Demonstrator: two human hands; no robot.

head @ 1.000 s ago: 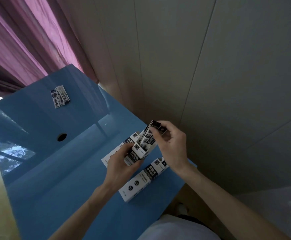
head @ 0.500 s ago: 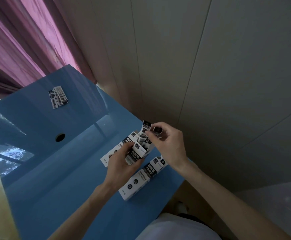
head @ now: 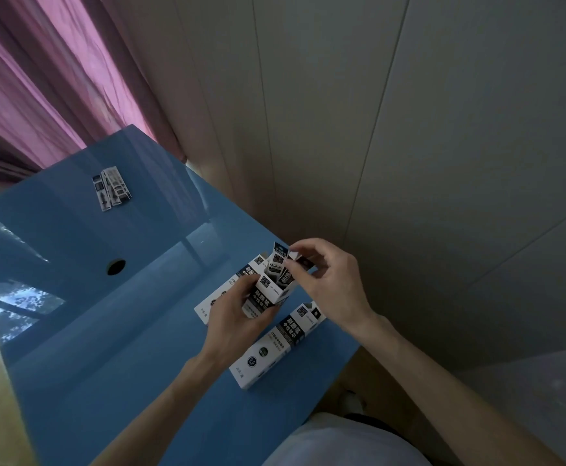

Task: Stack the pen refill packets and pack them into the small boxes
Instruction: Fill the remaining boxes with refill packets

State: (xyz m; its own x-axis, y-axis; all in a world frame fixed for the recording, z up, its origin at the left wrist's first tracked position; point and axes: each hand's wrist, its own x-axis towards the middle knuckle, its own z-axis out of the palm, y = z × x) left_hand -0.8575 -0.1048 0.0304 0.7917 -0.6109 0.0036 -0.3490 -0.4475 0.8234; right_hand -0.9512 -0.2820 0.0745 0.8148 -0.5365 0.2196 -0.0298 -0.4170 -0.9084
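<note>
Boxes lie near: one [head: 276, 344] flat by the table [head: 106, 331] edge. Left hand [head: 238, 317] grips the open box [head: 268, 295]; right hand [head: 328, 280] pinches packets [head: 279, 260], now sunk deeper than a second ago. Spare packets [head: 111, 187] wait far off.

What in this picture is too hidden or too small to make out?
- Head view: the held box has its lower part covered by the left hand.
- How many packets are inside it: the box walls and right hand hide them.
- Far packets: print too small.
</note>
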